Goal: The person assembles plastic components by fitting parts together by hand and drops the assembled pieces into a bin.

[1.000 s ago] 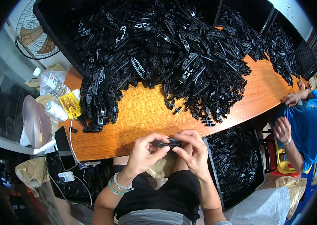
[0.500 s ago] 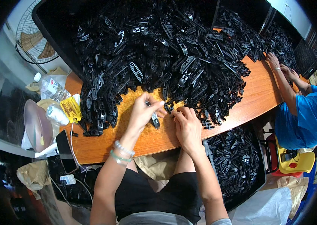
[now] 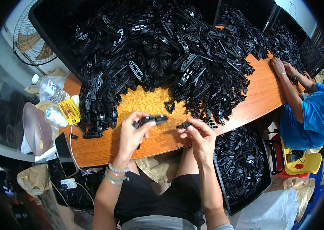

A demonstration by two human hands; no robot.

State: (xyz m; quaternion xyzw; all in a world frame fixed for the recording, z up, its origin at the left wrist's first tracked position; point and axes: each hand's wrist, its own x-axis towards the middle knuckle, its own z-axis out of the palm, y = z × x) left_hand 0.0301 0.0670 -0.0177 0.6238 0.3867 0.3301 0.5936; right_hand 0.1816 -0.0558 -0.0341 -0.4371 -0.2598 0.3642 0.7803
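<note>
Over the near part of the wooden table (image 3: 162, 142), my left hand (image 3: 132, 132) grips a long black plastic part (image 3: 154, 119) between thumb and fingers, its free end pointing right. A short gap away, my right hand (image 3: 200, 134) pinches a small black plastic piece (image 3: 184, 125), which points left toward the long part. The two pieces are apart. Beyond my hands rises a big heap of long black plastic parts (image 3: 135, 71). Smaller black pieces (image 3: 223, 103) lie heaped to the right, and a little cluster (image 3: 170, 106) sits alone on the yellowish worn patch.
At the left stand a water bottle (image 3: 51, 89), a yellow packet (image 3: 69, 110) and a phone (image 3: 65, 151) with a white cable. A black bin (image 3: 242, 168) of black parts is below the table's right edge. A co-worker in a blue shirt (image 3: 309, 120) handles parts at far right.
My hands have drawn back from the heap toward me and moved apart. The right one has come up with a small black piece; the left has turned its long part sideways.
</note>
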